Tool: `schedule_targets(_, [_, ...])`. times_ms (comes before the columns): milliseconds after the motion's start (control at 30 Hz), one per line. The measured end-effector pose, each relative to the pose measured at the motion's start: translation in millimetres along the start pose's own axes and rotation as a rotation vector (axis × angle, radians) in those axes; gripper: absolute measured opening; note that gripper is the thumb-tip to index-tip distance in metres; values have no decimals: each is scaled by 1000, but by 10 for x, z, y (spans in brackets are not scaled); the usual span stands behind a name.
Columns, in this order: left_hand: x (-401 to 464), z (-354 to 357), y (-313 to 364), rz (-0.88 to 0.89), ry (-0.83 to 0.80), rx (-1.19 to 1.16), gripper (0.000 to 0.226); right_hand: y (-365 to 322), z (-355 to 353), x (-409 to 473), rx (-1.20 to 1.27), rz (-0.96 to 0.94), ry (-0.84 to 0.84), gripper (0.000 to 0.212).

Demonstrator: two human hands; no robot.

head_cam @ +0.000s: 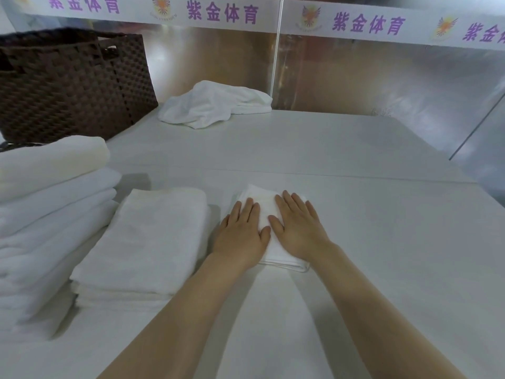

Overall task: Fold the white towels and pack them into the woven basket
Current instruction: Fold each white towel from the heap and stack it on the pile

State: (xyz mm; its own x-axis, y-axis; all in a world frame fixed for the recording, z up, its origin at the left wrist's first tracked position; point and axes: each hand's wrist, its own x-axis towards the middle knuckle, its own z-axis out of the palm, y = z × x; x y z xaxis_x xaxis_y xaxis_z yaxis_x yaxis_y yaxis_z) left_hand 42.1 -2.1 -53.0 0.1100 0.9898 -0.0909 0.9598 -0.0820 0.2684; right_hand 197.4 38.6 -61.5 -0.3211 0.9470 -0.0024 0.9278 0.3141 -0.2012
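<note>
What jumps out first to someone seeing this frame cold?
Both hands, left hand and right hand, lie flat side by side, pressing a small folded towel at the centre of the white table. To its left sit a folded towel stack and a taller pile at the frame edge. Far left at the back stands the dark woven basket, with a crumpled unfolded towel beside it.
</note>
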Motion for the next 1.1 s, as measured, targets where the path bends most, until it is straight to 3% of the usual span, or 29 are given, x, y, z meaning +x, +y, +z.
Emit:
schedule_targets(133, [157,-208,60,-43,-136,21,62,83,-37,-28,292,44,128,60])
schedule_targets(233, [376,-424,78,-48,-152,51,49,135,-132,6,326,156,188,57])
schedule_targets(433, [687,-736,111,8,-99,105,56,257,-448,194,367,243,-13,54])
schedule_targets(567, [893,-792,109,55,-303,171,43,295,-714,311,308,242,-207,56])
schedule_targets(667, [933,-807,165,105,-354,248,37,299,-845,353,248,193,-354,47])
schedule_targets(900, [883,-888,238,104,-507,361,50,270,-886,329,199,150,-519,36])
schedule_targets(1000, [829,-870,257,130,-613,430,53,182,-900,281,141,120,-583,45])
schedule_targets(1100, [780,-820,208,169,-690,419,42,78,-910,229,89,94,-658,55])
